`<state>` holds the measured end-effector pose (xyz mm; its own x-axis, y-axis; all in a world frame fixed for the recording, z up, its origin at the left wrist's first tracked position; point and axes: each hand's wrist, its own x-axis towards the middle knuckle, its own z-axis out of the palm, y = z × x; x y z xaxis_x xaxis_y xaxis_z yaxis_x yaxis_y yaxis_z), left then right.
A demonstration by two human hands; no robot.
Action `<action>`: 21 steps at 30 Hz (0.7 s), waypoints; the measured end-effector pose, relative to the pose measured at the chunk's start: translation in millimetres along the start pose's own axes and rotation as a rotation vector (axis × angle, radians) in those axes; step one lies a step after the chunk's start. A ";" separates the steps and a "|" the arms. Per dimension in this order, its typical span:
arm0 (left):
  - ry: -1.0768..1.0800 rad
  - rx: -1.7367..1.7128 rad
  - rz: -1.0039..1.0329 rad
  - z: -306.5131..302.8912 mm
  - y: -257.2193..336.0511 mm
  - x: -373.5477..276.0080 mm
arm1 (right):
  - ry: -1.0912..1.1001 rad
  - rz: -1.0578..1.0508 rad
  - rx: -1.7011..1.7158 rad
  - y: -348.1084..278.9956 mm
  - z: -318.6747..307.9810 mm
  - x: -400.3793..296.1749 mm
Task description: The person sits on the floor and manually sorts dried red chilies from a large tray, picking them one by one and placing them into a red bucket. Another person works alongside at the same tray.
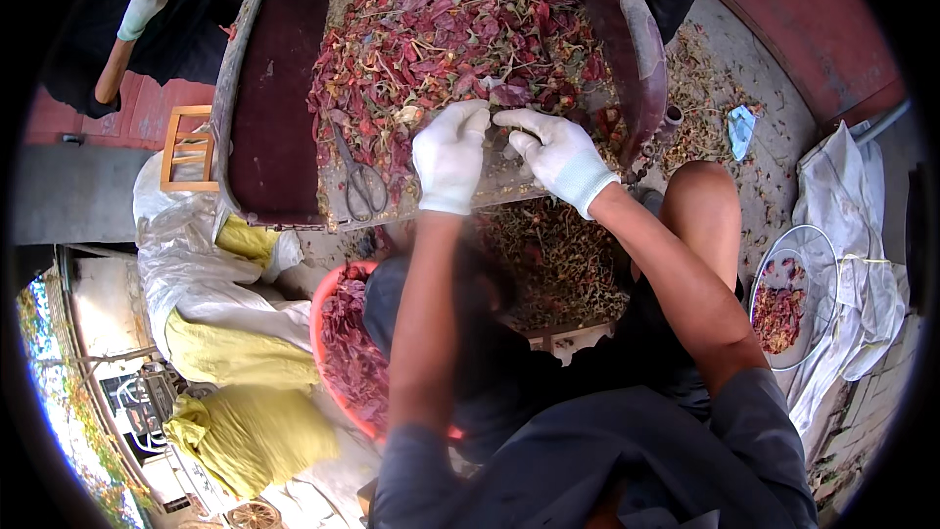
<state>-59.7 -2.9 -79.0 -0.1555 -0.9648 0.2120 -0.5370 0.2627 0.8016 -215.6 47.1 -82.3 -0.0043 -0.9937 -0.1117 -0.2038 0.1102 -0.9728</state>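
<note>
A pile of dried red chili peppers [455,51] with stems and loose seeds spreads over a board [411,217] in a maroon metal cart bed [272,88]. Both my hands wear white gloves above the pile's near edge. My left hand [452,154] has its thumb and fingers drawn together; whether a pepper piece is pinched there cannot be made out. Facing it, my right hand [562,150] has index finger and thumb apart, with nothing visible between them. A dark purplish pepper [510,95] lies just beyond the fingertips. Scissors [360,180] rest on the board left of my left hand.
A red basin [320,323] of peppers stands by my left leg. Stems litter the floor [558,264] below the cart. At right are a wire sieve [833,279] and white sacks [844,184]. Yellow sacks [257,441] lie left. Another person's gloved hand [147,0] shows at upper left.
</note>
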 end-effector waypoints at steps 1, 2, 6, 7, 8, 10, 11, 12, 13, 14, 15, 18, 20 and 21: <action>0.023 -0.004 0.006 -1.1 -3.0 0.5 | 0.024 -0.057 -0.034 0.4 -0.7 0.3; 0.046 -0.007 0.011 -2.1 -4.8 0.6 | 0.139 -0.117 -0.079 0.4 -1.3 -2.4; 0.117 0.080 0.056 -11.1 7.5 -5.8 | 0.434 -0.357 -0.204 -14.2 -8.8 -12.2; 0.121 0.097 0.094 -13.2 13.0 -8.1 | 0.471 -0.376 -0.239 -17.6 -9.7 -13.7; 0.126 0.116 0.130 -15.9 18.5 -11.3 | 0.491 -0.433 -0.284 -18.4 -8.6 -13.1; 0.122 0.149 0.228 -18.6 16.5 -16.1 | 0.530 -0.545 -0.368 -17.8 -3.9 -12.3; 0.110 0.134 0.249 -19.0 17.6 -18.9 | 0.435 -0.500 -0.389 -16.0 -2.6 -13.1; 0.098 0.116 0.272 -18.0 21.3 -22.3 | 0.341 -0.455 -0.411 -13.2 -2.8 -13.8; 0.087 0.099 0.295 -17.3 25.5 -25.9 | 0.247 -0.411 -0.432 -9.3 -2.3 -14.0; 0.051 0.132 0.291 -17.7 30.0 -29.4 | 0.313 -0.493 -0.501 1.6 2.5 -10.6; 0.050 0.131 0.289 -18.9 28.7 -32.1 | 0.305 -0.499 -0.541 1.0 3.6 -12.0; 0.028 0.090 0.258 -22.2 27.9 -38.5 | 0.301 -0.588 -0.631 4.3 5.0 -14.7; -0.018 0.128 0.219 -21.9 27.1 -43.4 | 0.255 -0.597 -0.680 10.3 8.4 -16.9; -0.040 0.146 0.197 -21.6 25.2 -45.6 | 0.229 -0.602 -0.705 13.0 10.4 -17.9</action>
<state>-48.2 47.5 -56.4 -0.3005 -0.8942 0.3318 -0.6070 0.4476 0.6566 -207.9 66.5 -95.0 0.1170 -0.8678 0.4829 -0.7775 -0.3826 -0.4991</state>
